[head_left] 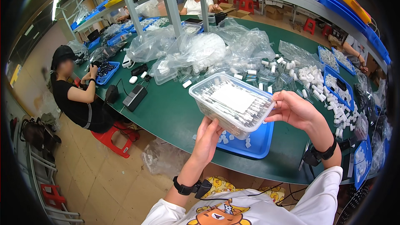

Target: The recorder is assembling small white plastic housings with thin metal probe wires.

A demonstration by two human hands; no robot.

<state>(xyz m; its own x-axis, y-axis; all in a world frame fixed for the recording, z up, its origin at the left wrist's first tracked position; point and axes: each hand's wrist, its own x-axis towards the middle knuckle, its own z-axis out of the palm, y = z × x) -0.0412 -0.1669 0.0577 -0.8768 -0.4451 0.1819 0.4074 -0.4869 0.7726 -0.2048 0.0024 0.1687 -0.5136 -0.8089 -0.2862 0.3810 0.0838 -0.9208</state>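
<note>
Between my two hands is a clear plastic box [204, 100], lifted above the table and tilted. It is full of thin white and dark stick-like pieces, and a blank-looking white sheet [234, 97] lies on top of them. My left hand [205, 139] grips the box's near lower left side, thumb up along the wall. At its right end, my right hand [293, 110] pinches the rim. Below the box, a blue tray [260, 143] holds several small whitish translucent pieces [226, 138]; the box hides part of the tray.
White cylindrical caps [312, 77] and clear tubes [271, 75] are strewn on the green table [175, 108]. Plastic bags [200, 46] heap behind. A black device [135, 98] stands to the left. A co-worker [73, 87] sits at far left by a blue tray [107, 73]. Grey shelf posts [171, 6] rise behind.
</note>
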